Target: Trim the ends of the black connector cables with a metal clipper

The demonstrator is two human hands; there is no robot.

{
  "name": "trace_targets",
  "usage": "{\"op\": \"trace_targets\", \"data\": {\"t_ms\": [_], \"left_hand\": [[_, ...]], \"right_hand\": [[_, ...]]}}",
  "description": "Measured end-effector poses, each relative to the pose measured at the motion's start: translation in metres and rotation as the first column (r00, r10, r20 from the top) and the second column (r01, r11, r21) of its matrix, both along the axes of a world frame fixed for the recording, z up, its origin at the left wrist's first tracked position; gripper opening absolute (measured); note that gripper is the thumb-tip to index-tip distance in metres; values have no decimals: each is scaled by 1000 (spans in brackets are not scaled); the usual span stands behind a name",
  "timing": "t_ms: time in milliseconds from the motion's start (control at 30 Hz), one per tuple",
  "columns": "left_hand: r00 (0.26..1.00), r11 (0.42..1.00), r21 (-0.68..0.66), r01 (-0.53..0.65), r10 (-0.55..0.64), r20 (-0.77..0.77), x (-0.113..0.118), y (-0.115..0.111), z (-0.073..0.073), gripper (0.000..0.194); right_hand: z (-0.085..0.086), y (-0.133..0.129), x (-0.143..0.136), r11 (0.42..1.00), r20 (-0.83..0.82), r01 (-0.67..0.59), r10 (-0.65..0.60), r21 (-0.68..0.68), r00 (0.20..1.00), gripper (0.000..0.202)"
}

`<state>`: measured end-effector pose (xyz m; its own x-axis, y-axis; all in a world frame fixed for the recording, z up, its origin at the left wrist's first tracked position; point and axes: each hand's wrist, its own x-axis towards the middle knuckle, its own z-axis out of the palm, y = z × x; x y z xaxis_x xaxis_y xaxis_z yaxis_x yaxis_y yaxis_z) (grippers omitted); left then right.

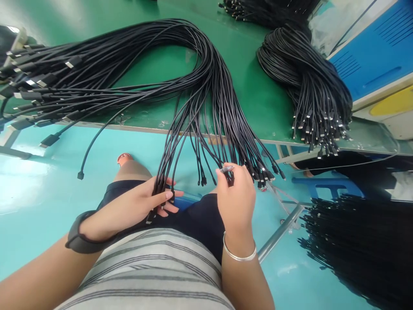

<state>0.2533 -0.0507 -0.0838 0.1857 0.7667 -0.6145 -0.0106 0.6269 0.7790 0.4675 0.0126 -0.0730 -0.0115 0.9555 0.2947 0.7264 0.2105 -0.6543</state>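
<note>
A large bundle of black USB cables lies in a curve over the table, its near ends hanging past the front edge. My left hand holds several of these cables near their connectors, thumb across them and the other fingers partly spread behind. In my right hand the thumb and forefinger pinch a slim, shiny, pen-like object; its exact kind is unclear. The right fingers are curled right beside the hanging cable ends, and whether they also grip a cable is hidden. Loose connectors dangle between the two hands.
The green table spans the front. Another tied cable bundle lies on it at right, near a blue machine housing. Low at right is a dark heap of cables. A blue stool and a metal bar stand nearby.
</note>
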Motion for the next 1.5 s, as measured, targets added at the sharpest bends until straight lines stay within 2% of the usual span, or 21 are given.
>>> {"op": "trace_targets", "data": {"t_ms": [33, 100, 167, 200, 233, 267, 333, 400, 433, 500, 567, 667, 933, 1067, 1267, 1500], "left_hand": [[1000, 1000, -17, 4, -4, 2, -1, 1, -1, 44], [999, 999, -49, -6, 8, 38, 0, 1, -4, 38], [996, 997, -62, -41, 46, 83, 2, 1, -5, 32], [993, 996, -58, -65, 71, 96, 4, 0, -5, 31], [990, 994, -49, -94, 98, 102, 6, -1, -5, 30], [987, 992, -34, -121, 124, 104, 8, -2, -4, 29], [980, 986, 3, -165, 164, 109, 10, -3, -1, 29], [976, 981, 35, -190, 184, 119, 12, -4, 2, 28], [974, 979, 44, -198, 191, 124, 13, -4, 4, 28], [970, 976, 54, -211, 203, 133, 14, -4, 6, 27], [969, 975, 67, -214, 203, 142, 14, -4, 6, 26], [968, 974, 84, -212, 197, 153, 14, -5, 5, 23], [963, 974, 55, -219, 207, 171, 17, -4, 4, 22], [962, 973, 52, -223, 211, 175, 18, -4, 4, 22], [965, 974, 73, -216, 202, 168, 19, -4, 6, 20], [973, 976, 96, -194, 179, 148, 18, -3, 6, 22]], "right_hand": [[-3, 0, 1, 998, 52, 26, -29, 50, 998, 7], [-6, -4, -1, 992, 51, 35, -41, 121, 998, 9], [-7, -12, -9, 994, -81, 12, -3, 110, 997, 9], [-6, -17, -14, 999, -206, -23, 31, 44, 978, 9], [-5, -21, -19, 995, -364, -83, 57, -56, 930, 10], [-5, -26, -25, 972, -534, -168, 55, -166, 844, 11], [-4, -32, -35, 880, -794, -349, -50, -321, 606, 14], [-6, -36, -42, 822, -895, -441, -173, -361, 411, 15], [-7, -37, -44, 813, -911, -454, -210, -365, 356, 15], [-8, -37, -46, 812, -922, -458, -241, -363, 303, 14], [-7, -36, -46, 809, -922, -462, -245, -364, 299, 14], [-7, -35, -46, 806, -911, -453, -244, -382, 333, 15], [-7, -36, -46, 796, -882, -425, -272, -430, 384, 17], [-7, -35, -46, 793, -885, -434, -267, -426, 381, 15], [-9, -33, -46, 788, -896, -444, -303, -427, 324, 19], [-9, -32, -43, 782, -893, -463, -258, -417, 368, 21]]}}
